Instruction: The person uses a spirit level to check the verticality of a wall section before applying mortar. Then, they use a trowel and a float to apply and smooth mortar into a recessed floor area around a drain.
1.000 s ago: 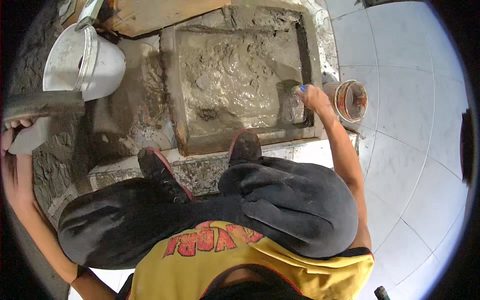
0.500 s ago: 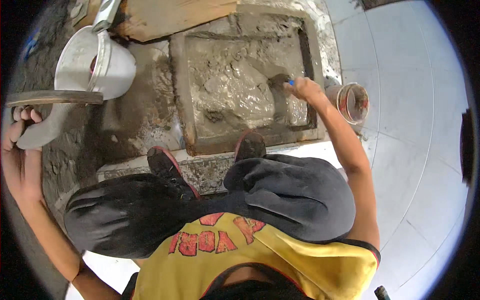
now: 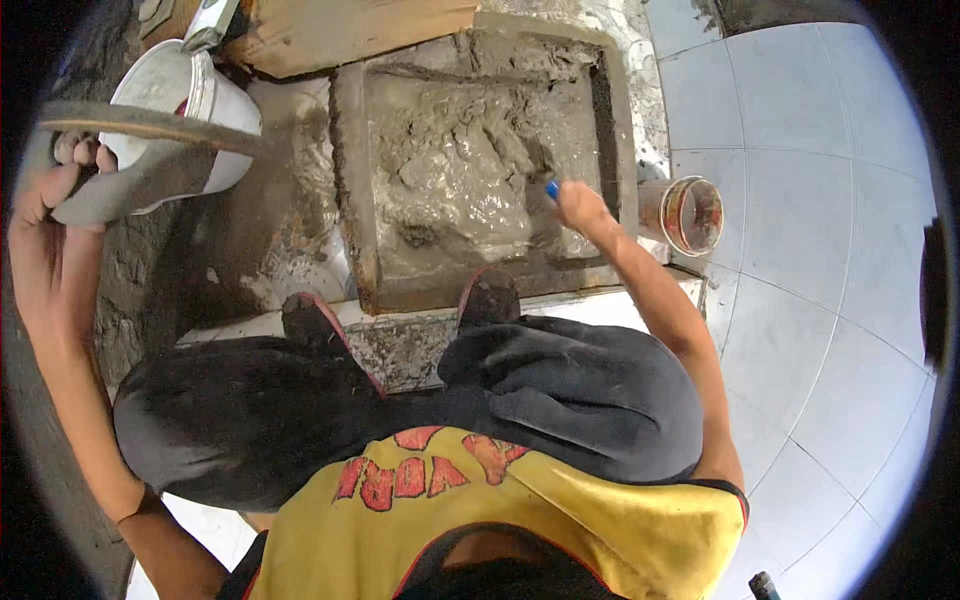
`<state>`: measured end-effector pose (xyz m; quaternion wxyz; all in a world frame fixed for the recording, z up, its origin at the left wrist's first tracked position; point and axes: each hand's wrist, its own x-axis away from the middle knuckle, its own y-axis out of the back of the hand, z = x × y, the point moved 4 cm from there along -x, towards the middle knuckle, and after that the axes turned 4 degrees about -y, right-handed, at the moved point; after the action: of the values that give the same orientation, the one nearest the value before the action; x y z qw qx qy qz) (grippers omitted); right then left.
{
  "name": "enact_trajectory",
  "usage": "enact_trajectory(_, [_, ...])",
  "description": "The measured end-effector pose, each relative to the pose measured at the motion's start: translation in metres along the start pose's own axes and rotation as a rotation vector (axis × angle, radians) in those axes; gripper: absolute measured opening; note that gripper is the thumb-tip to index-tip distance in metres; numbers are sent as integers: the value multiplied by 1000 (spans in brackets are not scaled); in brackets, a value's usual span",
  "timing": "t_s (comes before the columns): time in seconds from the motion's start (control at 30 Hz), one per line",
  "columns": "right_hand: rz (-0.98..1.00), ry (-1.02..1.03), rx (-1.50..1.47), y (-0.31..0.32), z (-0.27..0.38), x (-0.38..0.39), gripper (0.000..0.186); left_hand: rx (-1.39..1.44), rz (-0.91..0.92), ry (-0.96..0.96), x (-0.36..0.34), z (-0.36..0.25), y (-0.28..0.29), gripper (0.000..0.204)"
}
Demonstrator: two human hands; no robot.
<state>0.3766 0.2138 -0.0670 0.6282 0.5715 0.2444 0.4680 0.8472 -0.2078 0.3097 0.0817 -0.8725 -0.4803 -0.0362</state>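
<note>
My left hand (image 3: 62, 195) is closed round the grey handle of a plastering float (image 3: 150, 122), whose thin board shows nearly edge-on in front of a white bucket (image 3: 235, 125). My right hand (image 3: 582, 208) grips a trowel by its blue-ended handle (image 3: 552, 189). The trowel's blade is sunk in or coated with wet grey mortar (image 3: 450, 185), so its outline cannot be made out. The mortar fills a shallow square mixing tray (image 3: 623, 150) in front of my feet. Fresh ridges stand in it beside the trowel.
A small stained bucket (image 3: 695, 215) lies or leans right of the tray, on pale floor tiles (image 3: 790, 220). A wooden board (image 3: 350, 35) rests behind the tray at the left. Rough grey wall (image 3: 130, 300) runs close along my left arm. My shoes (image 3: 488, 298) stand at the tray's near edge.
My right hand has moved slightly left over the mortar, and the mortar there is newly furrowed. The float in my left hand has shifted right and tilted. The whole view has moved a little.
</note>
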Motion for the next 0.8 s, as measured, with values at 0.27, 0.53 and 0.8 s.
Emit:
enact_trajectory(0.27, [126,-356,76,90,-56,-17,40,428,69,79,-8,-10,-6,29])
enact_trajectory(0.53, [192,-44,301,15,12,-31,38,366,114,132,-2,-6,-44,18])
enact_trajectory(0.8, [128,-407,-60,57,-30,51,39,-427,18,-46,26,-11,-12,19])
